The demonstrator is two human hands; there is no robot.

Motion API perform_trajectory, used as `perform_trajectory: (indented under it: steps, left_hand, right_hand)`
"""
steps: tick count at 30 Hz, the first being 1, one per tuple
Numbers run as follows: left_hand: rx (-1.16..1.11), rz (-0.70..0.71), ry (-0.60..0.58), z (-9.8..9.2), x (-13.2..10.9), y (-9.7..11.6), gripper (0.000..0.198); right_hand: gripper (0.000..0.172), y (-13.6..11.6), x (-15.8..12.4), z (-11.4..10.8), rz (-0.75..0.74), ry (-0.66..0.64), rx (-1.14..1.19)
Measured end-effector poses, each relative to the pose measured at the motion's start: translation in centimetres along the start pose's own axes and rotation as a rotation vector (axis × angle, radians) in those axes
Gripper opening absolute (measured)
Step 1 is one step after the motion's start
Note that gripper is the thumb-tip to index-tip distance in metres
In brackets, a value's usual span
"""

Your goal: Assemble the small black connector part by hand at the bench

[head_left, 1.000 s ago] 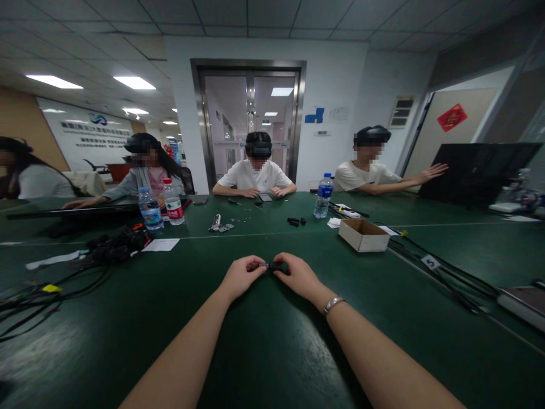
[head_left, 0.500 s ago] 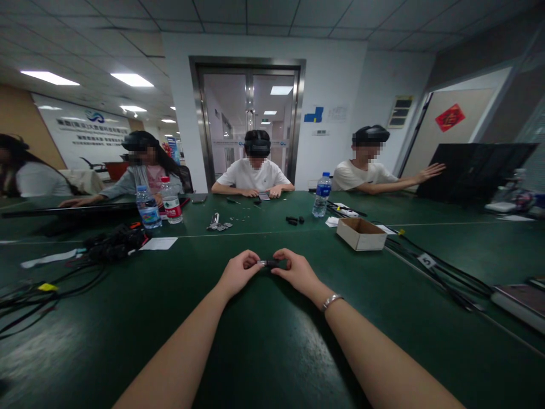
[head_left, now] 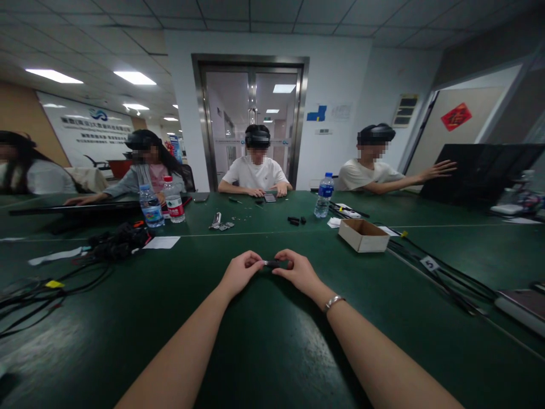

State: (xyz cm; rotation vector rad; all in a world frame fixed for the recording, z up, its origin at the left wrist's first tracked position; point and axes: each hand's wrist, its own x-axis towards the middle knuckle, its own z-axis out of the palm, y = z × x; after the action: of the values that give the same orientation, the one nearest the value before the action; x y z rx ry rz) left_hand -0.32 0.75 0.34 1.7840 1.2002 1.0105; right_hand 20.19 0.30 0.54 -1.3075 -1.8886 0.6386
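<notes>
A small dark cylindrical object (head_left: 272,263) with a silvery left end lies between my two hands, just above or on the green table (head_left: 264,329). The fingers of my left hand (head_left: 241,275) pinch its silvery end. On its dark right end, the thumb and fingers of my right hand (head_left: 299,273) are closed. Beyond my hands are some small black pieces (head_left: 296,220) and, further left, a heap of small grey metal parts (head_left: 221,225).
An open cardboard box (head_left: 364,236) stands right of my hands, near a water bottle (head_left: 324,196). Black cables (head_left: 443,272) run along the right. Left are tangled black gear (head_left: 114,241), a paper (head_left: 162,242) and two bottles (head_left: 174,200). Several people sit across the table.
The view has shifted slightly, moving the surroundings a little to the right. Both hands keep their hold on the small object. The person opposite has moved their hands slightly.
</notes>
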Motion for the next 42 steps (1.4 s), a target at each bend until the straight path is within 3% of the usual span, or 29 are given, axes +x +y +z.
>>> perform_trajectory:
  steps: [7,20,42]
  left_hand:
    - [-0.029,0.004,0.002,-0.2,0.0,0.0,0.026]
    - [-0.224,0.039,-0.010,-0.1,0.5,-0.9,0.019]
    - [-0.162,-0.041,0.000,0.0,1.1,-1.3,0.027]
  right_hand:
    - [0.033,0.7,0.2,0.2,-0.029,-0.002,0.028]
    - [0.032,0.2,0.5,0.0,0.048,-0.045,0.113]
    - [0.035,0.4,0.4,0.2,-0.001,0.002,0.195]
